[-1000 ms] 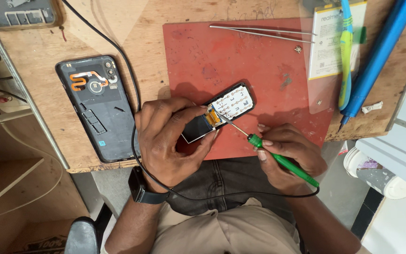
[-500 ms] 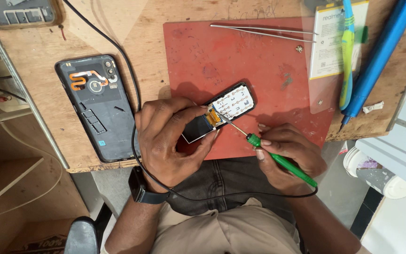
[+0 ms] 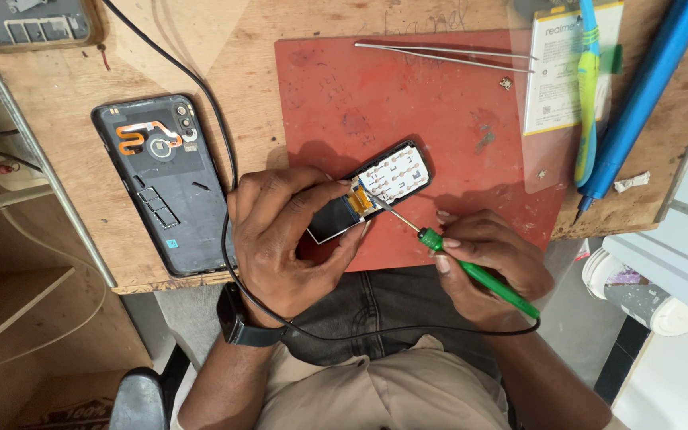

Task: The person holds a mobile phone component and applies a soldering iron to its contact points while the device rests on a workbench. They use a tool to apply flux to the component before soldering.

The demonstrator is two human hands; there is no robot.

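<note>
The left hand [image 3: 284, 231] covers the near end of the small opened phone [image 3: 372, 191], so how the fingers grip its lower edge cannot be seen; the screwdriver [image 3: 471, 271] tip is too fine to tell which spot on the phone's board it touches; part of its green handle is hidden inside the right hand [image 3: 487, 259]; the blue tube [image 3: 639, 95] and the grey device [image 3: 29, 20] are cut off by the top edge; the white tub [image 3: 646, 299] is partly hidden behind the worktop [image 3: 201, 48] corner; the small part [image 3: 506, 83] near the tweezers [image 3: 447, 54] is too small to identify.
</note>
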